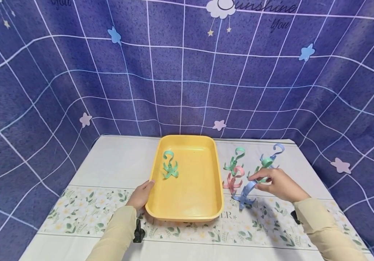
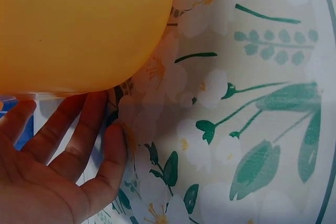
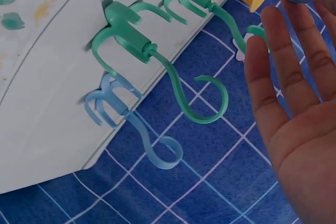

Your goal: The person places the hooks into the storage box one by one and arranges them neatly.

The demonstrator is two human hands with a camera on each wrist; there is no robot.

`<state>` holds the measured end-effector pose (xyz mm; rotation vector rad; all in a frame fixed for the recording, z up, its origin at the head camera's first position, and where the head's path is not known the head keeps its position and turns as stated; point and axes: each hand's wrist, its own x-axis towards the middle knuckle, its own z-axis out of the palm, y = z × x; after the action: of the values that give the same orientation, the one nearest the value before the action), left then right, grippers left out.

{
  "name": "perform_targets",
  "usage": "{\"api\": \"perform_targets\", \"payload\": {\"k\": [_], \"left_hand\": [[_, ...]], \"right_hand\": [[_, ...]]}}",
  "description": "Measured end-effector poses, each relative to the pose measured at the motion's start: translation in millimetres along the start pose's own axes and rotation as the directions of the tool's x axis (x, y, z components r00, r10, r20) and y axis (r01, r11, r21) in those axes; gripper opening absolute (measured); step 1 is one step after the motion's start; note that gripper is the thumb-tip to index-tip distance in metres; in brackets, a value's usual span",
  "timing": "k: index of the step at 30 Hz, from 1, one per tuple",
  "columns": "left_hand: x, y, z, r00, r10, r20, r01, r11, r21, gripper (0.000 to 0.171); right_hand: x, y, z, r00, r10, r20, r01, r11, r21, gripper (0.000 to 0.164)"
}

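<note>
My left hand (image 1: pixel 140 195) grips the left side of a yellow tray (image 1: pixel 193 185), thumb at its rim and fingers (image 2: pixel 79 145) against the outside. A green claw-footed hook (image 1: pixel 171 170) stands inside the tray, towards its left. To the right of the tray, my right hand (image 1: pixel 279 185) pinches the curled top of a blue hook (image 1: pixel 244 199) between thumb and fingertips. The hook's splayed foot is low over the table or on it; I cannot tell which. A pink hook (image 1: pixel 231 184) stands beside it, close to the tray.
Behind the pink hook stands a green hook (image 1: pixel 232 165). Another green hook (image 3: pixel 131 35) and a blue hook (image 3: pixel 113 98) stand near the table's right side, partly behind my right hand in the head view. A blue grid-patterned curtain (image 1: pixel 161 90) surrounds the white, flower-banded table (image 1: pixel 118 156).
</note>
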<state>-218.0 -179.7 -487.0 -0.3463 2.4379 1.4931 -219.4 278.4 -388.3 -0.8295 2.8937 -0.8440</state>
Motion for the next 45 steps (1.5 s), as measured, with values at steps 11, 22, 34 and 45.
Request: {"api": "perform_targets", "payload": {"k": [11,22,34,45], "left_hand": [[-1.4,0.7,0.1,1.000,0.003,0.005,-0.003,1.000,-0.002,0.066],[-0.7,0.3,0.4,1.000,0.006,-0.003,-0.006,1.000,0.023,0.066],[-2.3,-0.5,0.7,1.000,0.011,-0.010,-0.011,1.000,0.022,0.065],[-4.0,-0.4,0.7,1.000,0.023,-0.003,-0.023,1.000,0.019,0.066]], "right_hand": [[0,-7,0,0.999,-0.041,-0.005,0.041,0.997,-0.064,0.023],[0,-13,-2,0.998,-0.055,-0.013,0.053,0.995,-0.090,0.021],[1,-21,-2,0.995,-0.086,-0.041,0.082,0.993,-0.085,0.021],[2,-31,-8,0.994,-0.088,-0.057,0.085,0.995,-0.058,0.022]]}}
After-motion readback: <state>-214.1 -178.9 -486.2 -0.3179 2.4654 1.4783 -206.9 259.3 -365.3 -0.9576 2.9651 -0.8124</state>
